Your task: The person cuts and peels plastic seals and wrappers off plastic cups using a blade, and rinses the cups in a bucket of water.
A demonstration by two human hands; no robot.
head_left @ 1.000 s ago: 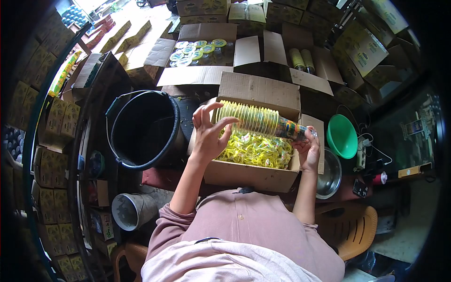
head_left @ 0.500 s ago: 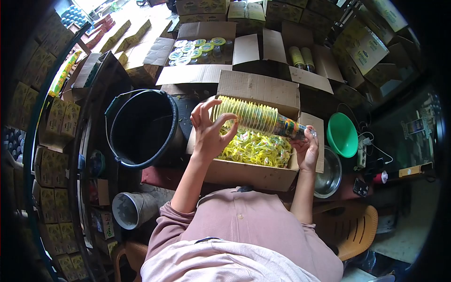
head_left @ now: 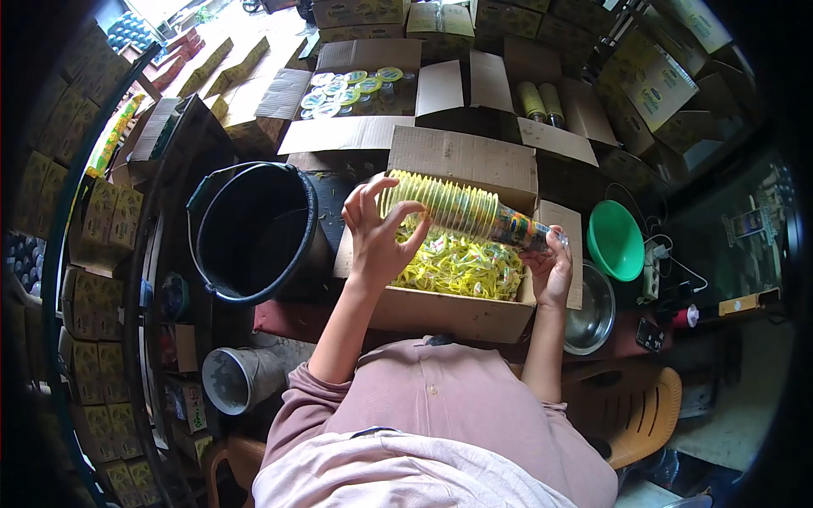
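A long stack of nested printed plastic cups [head_left: 449, 207] with yellow rims lies tilted across the air above an open cardboard box [head_left: 457, 317]. My left hand [head_left: 373, 224] is curled round the rim end of the stack, thumb and fingers apart on its two sides. At the stack's lower right end, my right hand [head_left: 552, 269] grips the base of the last cup. Beneath the cups, the box holds a heap of yellow, strip-like pieces [head_left: 461, 269].
A dark bucket [head_left: 254, 233] stands left of the box, with a grey bucket [head_left: 241, 381] below it. To the right are a green bowl [head_left: 616, 240] and a metal bowl [head_left: 593, 313]. Behind, an open carton [head_left: 347, 134] holds lidded cups.
The left hand and the rim end of the cup stack have shifted slightly left. The grip of both hands looks the same, and the whole view has moved a little.
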